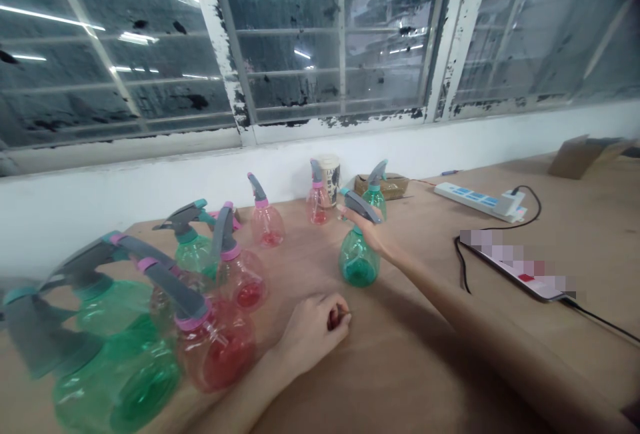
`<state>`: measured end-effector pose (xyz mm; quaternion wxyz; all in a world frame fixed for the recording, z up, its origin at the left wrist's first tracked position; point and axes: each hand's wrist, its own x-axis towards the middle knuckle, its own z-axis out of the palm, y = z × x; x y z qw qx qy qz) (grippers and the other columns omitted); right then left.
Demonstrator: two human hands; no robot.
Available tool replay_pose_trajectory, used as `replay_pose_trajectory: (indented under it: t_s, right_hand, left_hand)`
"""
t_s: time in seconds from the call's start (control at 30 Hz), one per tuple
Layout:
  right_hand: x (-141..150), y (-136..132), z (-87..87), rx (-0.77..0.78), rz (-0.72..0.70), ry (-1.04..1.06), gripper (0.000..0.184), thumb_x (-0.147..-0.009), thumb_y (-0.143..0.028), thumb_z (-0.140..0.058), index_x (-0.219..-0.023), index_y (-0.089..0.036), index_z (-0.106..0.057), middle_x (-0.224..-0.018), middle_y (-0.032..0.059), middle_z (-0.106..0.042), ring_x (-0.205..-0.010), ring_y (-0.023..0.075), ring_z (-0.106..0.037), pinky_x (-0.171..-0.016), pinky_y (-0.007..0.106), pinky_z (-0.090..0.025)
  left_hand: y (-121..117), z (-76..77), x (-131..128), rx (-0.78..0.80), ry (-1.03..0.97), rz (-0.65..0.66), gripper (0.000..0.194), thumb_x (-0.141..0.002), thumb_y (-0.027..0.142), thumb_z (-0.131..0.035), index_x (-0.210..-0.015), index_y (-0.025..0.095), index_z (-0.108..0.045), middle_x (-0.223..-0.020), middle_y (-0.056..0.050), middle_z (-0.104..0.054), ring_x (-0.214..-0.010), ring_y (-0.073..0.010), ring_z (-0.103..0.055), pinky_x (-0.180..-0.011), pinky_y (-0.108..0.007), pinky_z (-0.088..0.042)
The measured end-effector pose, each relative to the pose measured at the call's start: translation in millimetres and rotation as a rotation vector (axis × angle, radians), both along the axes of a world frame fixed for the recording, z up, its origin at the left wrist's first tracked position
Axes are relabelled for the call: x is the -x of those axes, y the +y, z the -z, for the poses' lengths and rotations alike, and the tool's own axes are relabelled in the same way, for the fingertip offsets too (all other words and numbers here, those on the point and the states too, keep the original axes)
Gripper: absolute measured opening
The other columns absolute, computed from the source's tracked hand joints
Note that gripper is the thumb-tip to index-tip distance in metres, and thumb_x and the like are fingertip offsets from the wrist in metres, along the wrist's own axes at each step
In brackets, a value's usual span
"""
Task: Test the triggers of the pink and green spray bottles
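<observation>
Held in the right hand [363, 227]: a green spray bottle [358, 259], upright on the brown surface [400, 381], gripped at its grey trigger head [361, 207], with the fingers [353, 215] pressed together around the top and not spread. Resting on the surface below it: the left hand [311, 334], curled into a loose fist, with no clear sign of anything pinched inside, just beside a red spray bottle [215, 347]. Crowded left of both hands: more green spray bottles [115, 381] and red spray bottles [267, 221], with grey triggers, several of them blurred. Near the white wall [150, 187], behind the held bottle: a paper cup [331, 177] and another green spray bottle [375, 197]. Farther right on the surface: a white power strip [480, 199], a black cable [460, 264], a pixelated flat device [515, 264], and a cardboard piece [583, 154]. Above the wall: a window [340, 41] with peeling white frames.
</observation>
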<state>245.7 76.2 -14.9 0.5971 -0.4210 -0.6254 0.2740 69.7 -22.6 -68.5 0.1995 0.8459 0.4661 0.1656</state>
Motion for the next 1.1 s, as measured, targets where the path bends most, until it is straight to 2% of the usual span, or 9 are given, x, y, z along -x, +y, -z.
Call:
replay_pose_trajectory:
  t_s: [0.2, 0.47, 0.73, 0.87, 1.0, 1.1]
  right_hand:
    - [0.9, 1.3, 8.9, 0.055, 0.000, 0.039, 0.032, -0.070, -0.053, -0.065, -0.072, -0.022, -0.059, -0.062, -0.0033, -0.049, -0.060, 0.0144, -0.043, -0.060, 0.029, -0.035]
    - [0.8, 0.6, 13.0, 0.034, -0.020, 0.050, 0.038, -0.070, -0.052, -0.065, -0.095, -0.023, -0.067, -0.073, -0.0004, -0.062, -0.069, 0.0190, -0.055, -0.068, 0.032, -0.041]
    - [1.6, 1.9, 12.6, 0.078, -0.014, 0.049, 0.041, -0.070, -0.053, -0.065, -0.098, -0.023, -0.067, -0.075, 0.0015, -0.066, -0.068, 0.0202, -0.058, -0.067, 0.034, -0.044]
    - [1.7, -0.5, 9.7, 0.091, -0.007, -0.005, 0.039, -0.068, -0.054, -0.067, -0.089, -0.021, -0.069, -0.073, 0.0023, -0.066, -0.069, 0.0209, -0.059, -0.069, 0.035, -0.045]
    - [3.8, -7.7, 12.1, 0.119, -0.016, -0.070, 0.033, -0.068, -0.052, -0.068, -0.080, -0.022, -0.069, -0.083, 0.0042, -0.069, -0.082, 0.0240, -0.061, -0.077, 0.037, -0.045]
    - [12.5, -10.5, 18.0, 0.114, -0.053, -0.021, 0.034, -0.073, -0.053, -0.063, -0.087, -0.022, -0.069, -0.092, 0.0047, -0.069, -0.090, 0.0231, -0.062, -0.084, 0.038, -0.044]
  left_hand:
    - [-1.3, -1.9, -0.4, 0.011, -0.004, -0.011, 0.010, -0.081, 0.023, -0.050, -0.083, 0.020, -0.058, -0.064, 0.005, -0.056, -0.058, -0.0116, -0.051, -0.056, -0.022, -0.035]
    - [-2.9, -2.5, -1.0, 0.007, 0.001, -0.018, 0.009, -0.079, 0.022, -0.051, -0.081, 0.020, -0.060, -0.064, 0.004, -0.057, -0.059, -0.0118, -0.052, -0.056, -0.022, -0.035]
    - [-3.2, 0.4, -0.6, -0.011, -0.006, -0.011, 0.008, -0.078, 0.020, -0.052, -0.081, 0.020, -0.059, -0.063, 0.004, -0.057, -0.059, -0.0120, -0.053, -0.055, -0.023, -0.034]
    - [-3.0, 0.8, -0.3, -0.017, 0.005, -0.011, 0.008, -0.079, 0.021, -0.052, -0.082, 0.020, -0.059, -0.063, 0.004, -0.057, -0.058, -0.0118, -0.052, -0.054, -0.023, -0.033]
    - [-3.8, 0.3, 0.2, -0.047, 0.015, -0.002, 0.007, -0.078, 0.020, -0.052, -0.081, 0.020, -0.059, -0.064, 0.004, -0.057, -0.058, -0.0121, -0.053, -0.054, -0.023, -0.033]
    - [-4.3, 1.2, 0.2, -0.071, 0.025, 0.012, 0.008, -0.078, 0.020, -0.052, -0.082, 0.020, -0.059, -0.064, 0.003, -0.058, -0.058, -0.0127, -0.053, -0.055, -0.024, -0.035]
